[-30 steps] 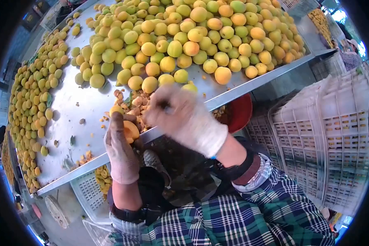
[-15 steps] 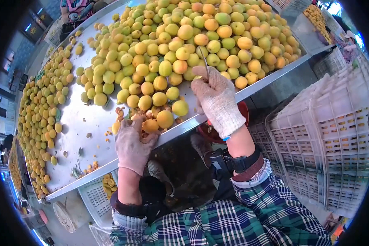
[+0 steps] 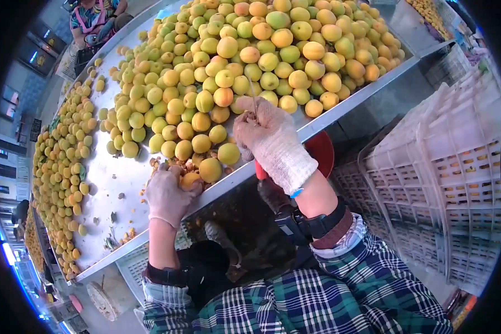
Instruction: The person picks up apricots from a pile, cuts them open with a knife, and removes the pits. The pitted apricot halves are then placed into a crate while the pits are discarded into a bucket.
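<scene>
At the near edge of the metal table [image 3: 117, 170], two gloved hands work beside a big pile of apricots [image 3: 250, 50].
Fingers of the left hand [image 3: 166, 196] curl around one apricot [image 3: 190, 180], which sits right at the table's rim, touching loose fruit; the right hand [image 3: 270, 142] is closed in a fist on a thin knife [image 3: 253, 103], blade pointing up over the pile; a red bucket [image 3: 322, 149] sits under the rim by the right wrist; white crates [image 3: 456, 167] stand stacked to the right.
</scene>
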### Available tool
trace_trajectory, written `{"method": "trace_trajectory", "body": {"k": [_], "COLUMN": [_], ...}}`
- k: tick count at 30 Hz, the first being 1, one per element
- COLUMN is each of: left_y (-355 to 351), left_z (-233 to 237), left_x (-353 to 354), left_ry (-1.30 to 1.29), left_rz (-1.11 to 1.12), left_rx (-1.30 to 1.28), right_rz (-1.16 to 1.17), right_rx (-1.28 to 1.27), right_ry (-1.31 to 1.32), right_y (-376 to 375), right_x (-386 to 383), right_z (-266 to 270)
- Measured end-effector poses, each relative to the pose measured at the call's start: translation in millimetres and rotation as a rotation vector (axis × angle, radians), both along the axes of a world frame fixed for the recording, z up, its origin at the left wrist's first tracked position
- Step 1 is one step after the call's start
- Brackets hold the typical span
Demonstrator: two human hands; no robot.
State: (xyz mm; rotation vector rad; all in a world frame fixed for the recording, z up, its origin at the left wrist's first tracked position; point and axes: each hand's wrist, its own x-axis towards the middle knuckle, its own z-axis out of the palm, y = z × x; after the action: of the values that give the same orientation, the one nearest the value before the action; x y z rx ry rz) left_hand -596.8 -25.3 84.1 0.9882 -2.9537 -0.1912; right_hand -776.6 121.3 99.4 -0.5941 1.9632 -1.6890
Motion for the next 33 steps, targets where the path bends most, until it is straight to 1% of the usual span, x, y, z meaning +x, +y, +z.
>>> {"method": "trace_trajectory", "body": {"k": [2,5,7,8,9,11,13,16,17,18,19,20,21,22,23,24,26,29,30,31,33], "left_y": [0,-1,1,2,3,2,-3,-8,-20,-28,-25,-26,-35,-41,-37,-35,-38,-34,-33,-28,-21], "left_z": [2,13,23,22,20,14,13,36,34,34,55,64,66,67,73,80,79,55,45,47,51], "left_x": [-2,-8,-12,-12,-11,-6,6,32,52,71,84,102,128,157,176,190,228,284,292,285,249], "left_ry": [-0.054,-0.154,-0.187,-0.167,-0.147,-0.069,0.044,0.216,0.304,0.472,0.369,0.36,0.281,0.166,0.015,-0.219,-0.511,-0.393,-0.342,-0.191,0.118], "left_rz": [0.011,-0.011,-0.005,-0.005,-0.007,0.018,0.074,0.151,0.178,0.209,0.188,0.227,0.235,0.313,0.44,0.575,0.812,0.744,0.709,0.694,0.657], "left_rx": [0.01,0.048,0.082,0.06,0.039,0.021,0.027,0.005,0.033,0.147,0.003,-0.059,-0.16,-0.223,-0.282,-0.264,-0.078,-0.123,-0.217,-0.152,-0.028], "right_rz": [0.025,0.015,0.042,0.053,0.129,0.285,0.313,0.369,0.403,0.436,0.461,0.487,0.512,0.54,0.567,0.593,0.59,0.609,0.615,0.622,0.575], "right_rx": [-0.127,-0.016,0.197,0.304,0.458,0.769,0.791,0.819,0.834,0.848,0.832,0.814,0.795,0.812,0.83,0.847,0.884,0.97,0.989,1.007,0.954], "right_ry": [-0.36,-0.272,0.264,0.533,0.544,0.555,0.576,0.623,0.644,0.664,0.694,0.724,0.753,0.7,0.646,0.592,0.595,0.634,0.625,0.618,0.665], "right_y": [9,13,10,9,9,5,3,-8,-12,-15,-19,-24,-28,-32,-35,-38,-42,-52,-55,-58,-57], "right_x": [1,4,3,2,2,6,9,17,18,21,24,27,31,36,40,44,53,61,61,63,65], "right_z": [18,26,10,4,-2,6,3,2,4,5,2,-4,-6,-3,2,7,16,18,19,20,15]}}
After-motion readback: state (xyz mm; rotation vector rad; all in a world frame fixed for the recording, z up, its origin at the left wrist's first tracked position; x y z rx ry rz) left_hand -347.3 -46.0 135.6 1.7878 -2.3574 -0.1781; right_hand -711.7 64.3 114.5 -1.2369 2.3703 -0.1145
